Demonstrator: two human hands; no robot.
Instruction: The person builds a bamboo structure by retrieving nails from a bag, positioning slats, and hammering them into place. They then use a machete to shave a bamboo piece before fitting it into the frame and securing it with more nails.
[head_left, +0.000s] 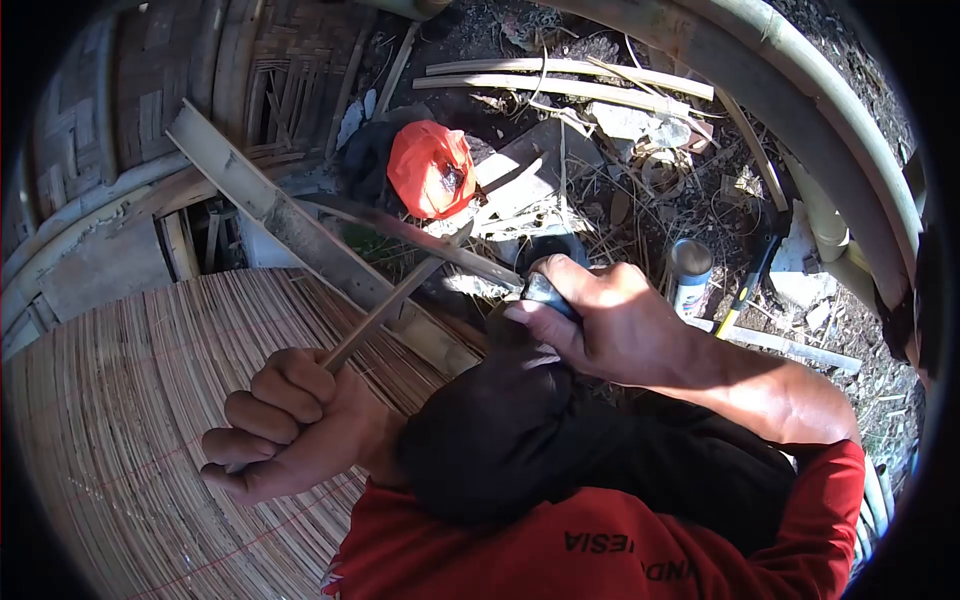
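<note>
Bamboo strip (pixel 385 312): one thin strip was seen, held at a slant from the left fist up toward the blade, apparently so that its upper end could be met by the edge.
Left hand (pixel 290 425): fingers were closed tight around the lower end of the strip, over the mat, seemingly to keep it steady.
Right hand (pixel 610 320): it was clamped on the dark handle of the knife (pixel 420 236), above a dark cloth (pixel 520 440) laid over the lap.
Knife position: one long blade was pointed leftward across the strip; contact between edge and strip could not be confirmed.
Mat (pixel 120 430): one woven panel of fine slats was spread below the left hand, probably as a working surface.
Plank (pixel 300 235): one flat board was propped diagonally behind the strip.
Ground items: one orange bag (pixel 432 168), one can (pixel 690 270) and one yellow-handled tool (pixel 745 290) were counted on the littered earth.
Poles (pixel 790 110): two thick curved ones were noted at the right.
</note>
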